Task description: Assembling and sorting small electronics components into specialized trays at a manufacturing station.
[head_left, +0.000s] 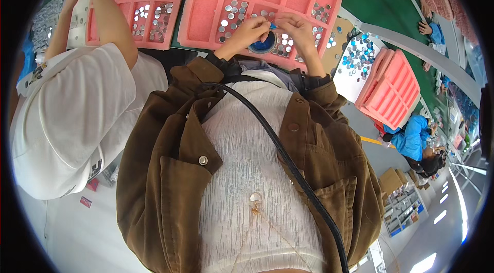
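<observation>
left of hands (251,31): lettered white shirt (77,119)

Dark lettering (95,169): one block, on the co-worker's white shirt (72,119), near its lower right edge; not readable. Red sign (86,202): pale marks, on the whitish surface (98,226) beside that shirt; too small to read.

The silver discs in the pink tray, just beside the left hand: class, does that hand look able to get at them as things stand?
Probably yes: the left hand is right beside these silver discs, and those in view lie uncovered. Its fingertips seem busy with a small blue piece, though.
</observation>
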A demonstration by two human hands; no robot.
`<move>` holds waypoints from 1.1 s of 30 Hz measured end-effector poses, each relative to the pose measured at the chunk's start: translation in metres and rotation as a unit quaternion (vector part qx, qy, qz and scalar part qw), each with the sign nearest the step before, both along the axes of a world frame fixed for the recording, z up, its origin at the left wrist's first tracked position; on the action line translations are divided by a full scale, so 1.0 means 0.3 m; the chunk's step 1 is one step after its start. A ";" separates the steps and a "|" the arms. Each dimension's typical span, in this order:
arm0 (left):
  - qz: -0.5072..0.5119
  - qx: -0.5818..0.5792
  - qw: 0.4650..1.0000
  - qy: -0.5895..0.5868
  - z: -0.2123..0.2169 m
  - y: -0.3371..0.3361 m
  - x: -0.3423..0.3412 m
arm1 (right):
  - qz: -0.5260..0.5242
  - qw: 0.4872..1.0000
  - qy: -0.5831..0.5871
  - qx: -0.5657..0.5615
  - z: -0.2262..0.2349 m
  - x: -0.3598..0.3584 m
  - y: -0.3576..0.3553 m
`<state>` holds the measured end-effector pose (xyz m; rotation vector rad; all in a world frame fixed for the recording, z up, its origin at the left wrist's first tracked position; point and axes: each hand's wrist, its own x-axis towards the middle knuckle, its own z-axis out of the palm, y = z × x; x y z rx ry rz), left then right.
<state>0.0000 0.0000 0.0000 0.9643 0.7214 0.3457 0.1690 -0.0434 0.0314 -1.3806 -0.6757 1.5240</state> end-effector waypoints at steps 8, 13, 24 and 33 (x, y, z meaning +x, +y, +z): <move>0.009 0.257 0.923 0.287 0.025 -0.030 -0.013 | 0.037 0.805 -0.570 0.158 -0.164 0.220 0.138; -0.012 0.391 0.869 0.304 0.043 -0.042 -0.022 | 0.108 0.665 -0.717 0.181 -0.196 0.205 0.123; 0.024 0.341 0.908 0.240 0.050 -0.060 -0.015 | 0.061 0.676 -0.717 0.160 -0.192 0.212 0.041; 0.034 0.221 0.957 0.187 0.056 -0.072 -0.028 | 0.072 0.690 -0.705 0.147 -0.205 0.185 0.038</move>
